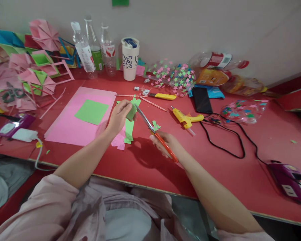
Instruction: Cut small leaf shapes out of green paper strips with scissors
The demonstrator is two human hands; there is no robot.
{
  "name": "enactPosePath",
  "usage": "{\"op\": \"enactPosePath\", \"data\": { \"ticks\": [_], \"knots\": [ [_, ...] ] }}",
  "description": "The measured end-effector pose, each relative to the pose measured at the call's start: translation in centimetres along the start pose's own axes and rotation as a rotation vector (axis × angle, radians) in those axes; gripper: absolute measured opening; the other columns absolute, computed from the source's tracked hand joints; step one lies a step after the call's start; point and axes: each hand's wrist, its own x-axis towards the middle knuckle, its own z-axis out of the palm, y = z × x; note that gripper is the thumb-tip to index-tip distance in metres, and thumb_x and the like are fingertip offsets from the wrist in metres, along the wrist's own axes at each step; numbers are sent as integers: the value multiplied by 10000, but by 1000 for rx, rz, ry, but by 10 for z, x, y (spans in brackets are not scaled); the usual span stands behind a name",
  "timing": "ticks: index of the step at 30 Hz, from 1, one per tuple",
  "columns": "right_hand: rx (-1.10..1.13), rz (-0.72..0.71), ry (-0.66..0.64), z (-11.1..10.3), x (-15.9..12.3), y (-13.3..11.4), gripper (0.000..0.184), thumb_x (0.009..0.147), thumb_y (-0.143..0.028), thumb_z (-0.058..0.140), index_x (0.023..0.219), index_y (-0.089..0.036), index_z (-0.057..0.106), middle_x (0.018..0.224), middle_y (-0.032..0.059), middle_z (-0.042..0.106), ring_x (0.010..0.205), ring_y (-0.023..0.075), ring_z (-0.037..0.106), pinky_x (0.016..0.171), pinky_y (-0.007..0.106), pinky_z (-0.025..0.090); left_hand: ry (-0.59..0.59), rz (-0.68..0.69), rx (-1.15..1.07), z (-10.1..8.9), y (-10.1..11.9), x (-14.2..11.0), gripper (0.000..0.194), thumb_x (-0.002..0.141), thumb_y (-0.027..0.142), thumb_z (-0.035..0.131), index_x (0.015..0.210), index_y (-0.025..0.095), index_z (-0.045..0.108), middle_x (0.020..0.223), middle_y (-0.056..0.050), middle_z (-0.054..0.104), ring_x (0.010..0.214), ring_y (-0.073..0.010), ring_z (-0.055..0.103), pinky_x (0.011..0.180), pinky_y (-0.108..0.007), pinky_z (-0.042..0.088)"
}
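Head view: the left hand [120,115] pinches a small piece of green paper [132,113] between thumb and fingers, held above the red table [150,177] near its middle. Coming from the right, the right hand [168,145] grasps a pair of scissors [165,146] by the orange-red handles, the blades aimed left and away toward that paper (whether they touch it, I cannot tell). A cluster of small green stars [156,126] shows just beyond the scissors' handle end. Under and near the left hand lie green scraps [129,132] and pink scraps [118,141]. Farther left, a green square [91,112] rests on large pink sheets [65,125]. On the far side are a yellow cutter [165,96], a striped straw [154,104] and a white tumbler [129,65], which stands upright right of three clear bottles. To the right, a yellow glue gun [187,118] lies near a black phone [202,100], with clear bags of coloured stars [183,78] beyond.
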Motion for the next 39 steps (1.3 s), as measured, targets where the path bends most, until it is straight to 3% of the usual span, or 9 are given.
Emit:
{"op": "enactPosePath", "data": {
  "ticks": [3, 11, 24, 39],
  "knots": [
    [45, 56, -46, -3, 0, 0, 500, 709, -683, 519, 608, -208, 399, 396, -89, 339, 289, 61, 317, 325, 222, 277, 49, 71, -16, -2, -5, 4, 174, 821, 208, 512, 654, 172, 483, 532, 47, 460, 480, -36, 446, 486, -173, 380],
    [168, 54, -203, -6, 2, 8, 510, 722, -698, 487, 662, -194, 442, 376, -101, 353, 264, 52, 333, 329, 210, 340, -2, 34, -168, 2, -6, -2, 207, 783, 273, 579, 630, 172, 484, 509, 47, 508, 433, -37, 471, 436, -177, 362],
    [203, 56, -93, 10, -8, 1, 450, 756, -627, 514, 657, -197, 424, 396, -98, 362, 262, 48, 337, 301, 185, 281, 37, 73, -160, 5, -7, -5, 228, 771, 273, 587, 598, 184, 467, 452, 55, 523, 417, -43, 485, 451, -194, 351],
    [200, 79, -80, 16, -8, 0, 395, 806, -566, 475, 662, -203, 418, 387, -102, 335, 261, 50, 324, 298, 184, 292, -2, 35, -215, 5, -10, -5, 242, 768, 292, 594, 597, 182, 462, 472, 49, 544, 432, -47, 501, 464, -195, 373]
  ]
}}
